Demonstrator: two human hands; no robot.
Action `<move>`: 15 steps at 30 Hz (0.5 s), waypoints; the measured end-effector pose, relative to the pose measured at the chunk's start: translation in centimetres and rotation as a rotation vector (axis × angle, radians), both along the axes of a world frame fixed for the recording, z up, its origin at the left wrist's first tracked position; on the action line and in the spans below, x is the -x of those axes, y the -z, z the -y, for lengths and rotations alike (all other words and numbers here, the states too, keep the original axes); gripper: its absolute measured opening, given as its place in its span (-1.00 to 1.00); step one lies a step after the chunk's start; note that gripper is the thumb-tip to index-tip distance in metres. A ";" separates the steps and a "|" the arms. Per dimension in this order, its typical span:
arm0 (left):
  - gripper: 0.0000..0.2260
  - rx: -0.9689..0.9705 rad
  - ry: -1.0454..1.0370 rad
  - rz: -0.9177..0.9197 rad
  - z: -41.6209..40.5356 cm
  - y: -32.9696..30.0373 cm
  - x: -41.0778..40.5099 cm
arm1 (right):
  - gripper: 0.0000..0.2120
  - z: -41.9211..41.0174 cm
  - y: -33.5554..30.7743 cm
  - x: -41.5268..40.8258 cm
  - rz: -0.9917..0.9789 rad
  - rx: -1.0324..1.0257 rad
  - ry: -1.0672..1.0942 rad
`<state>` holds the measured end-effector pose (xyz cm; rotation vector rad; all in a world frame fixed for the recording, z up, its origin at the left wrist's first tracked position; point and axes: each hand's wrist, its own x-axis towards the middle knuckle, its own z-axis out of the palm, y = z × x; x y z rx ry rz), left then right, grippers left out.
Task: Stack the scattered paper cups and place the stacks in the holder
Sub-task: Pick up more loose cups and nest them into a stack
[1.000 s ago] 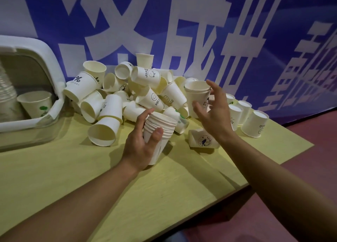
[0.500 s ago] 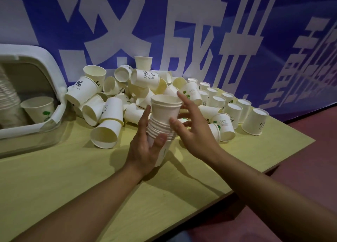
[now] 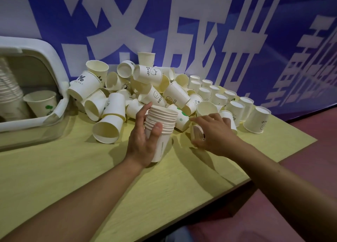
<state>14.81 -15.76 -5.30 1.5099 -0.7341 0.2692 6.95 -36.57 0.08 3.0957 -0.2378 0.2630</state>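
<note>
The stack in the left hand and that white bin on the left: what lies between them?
Head view: between stack and bin lie tipped loose cups on the yellow table.

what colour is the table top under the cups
Pale yellow-green with a faint wood grain; the table shows best in the head view.

Stack of nested white cups, upright, rims up, just above yellow table. Behind it, heap of loose cups, most tipped on sides, some printed "Bear", "HELLO". To right, inverted cups in rows. Holder, white, at left, with one upright cup inside.
</note>
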 end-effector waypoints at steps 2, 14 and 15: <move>-0.49 -0.003 0.002 0.007 0.0 -0.1 0.0 | -0.33 0.2 0.5 0.0 -0.032 0.057 0.021; -0.53 -0.059 0.017 -0.003 -0.1 0.1 0.1 | -0.27 -0.8 -1.0 0.5 0.542 -0.502 -0.079; -0.51 -0.068 0.026 -0.001 -0.1 0.1 0.1 | -0.26 -0.8 -1.3 0.4 0.601 -0.546 -0.098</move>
